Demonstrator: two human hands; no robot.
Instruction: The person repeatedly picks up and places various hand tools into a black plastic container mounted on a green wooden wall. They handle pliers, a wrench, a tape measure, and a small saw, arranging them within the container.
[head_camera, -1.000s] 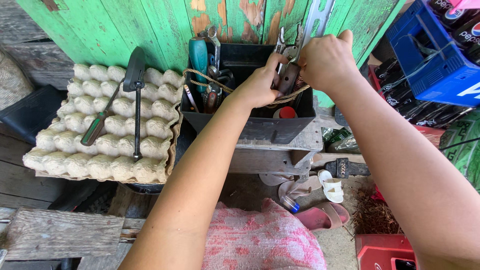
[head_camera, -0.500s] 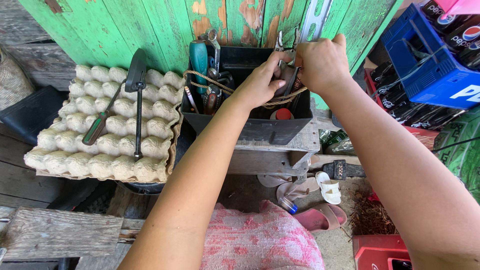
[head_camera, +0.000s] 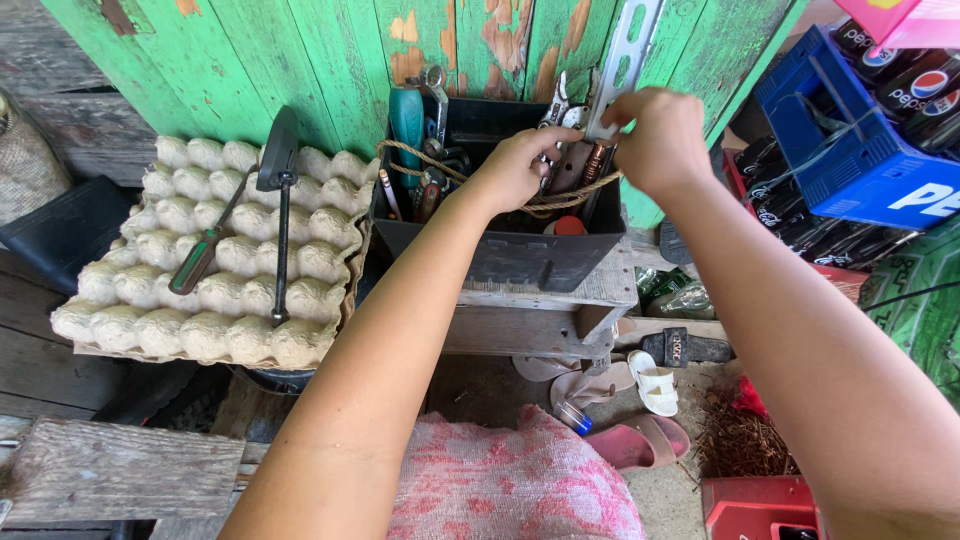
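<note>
A black tool box (head_camera: 530, 262) stands on a wooden stand against a green plank wall, full of tools and looped with rope (head_camera: 420, 160). My left hand (head_camera: 520, 165) reaches into its right half, fingers curled around metal pliers (head_camera: 565, 150). My right hand (head_camera: 655, 135) pinches the lower end of a long perforated metal strip (head_camera: 625, 55) that leans up against the wall.
A paper egg tray (head_camera: 200, 260) lies at left with a screwdriver (head_camera: 205, 250) and a dark scraper (head_camera: 280, 200) on it. Blue crate (head_camera: 860, 170) of bottles at right. Sandals (head_camera: 650, 385), a red crate (head_camera: 760, 505) and a pink cloth (head_camera: 510, 480) lie below.
Both hands have shifted slightly up inside the box. My right hand has risen to the metal strip, and the left keeps its hold among the pliers.
</note>
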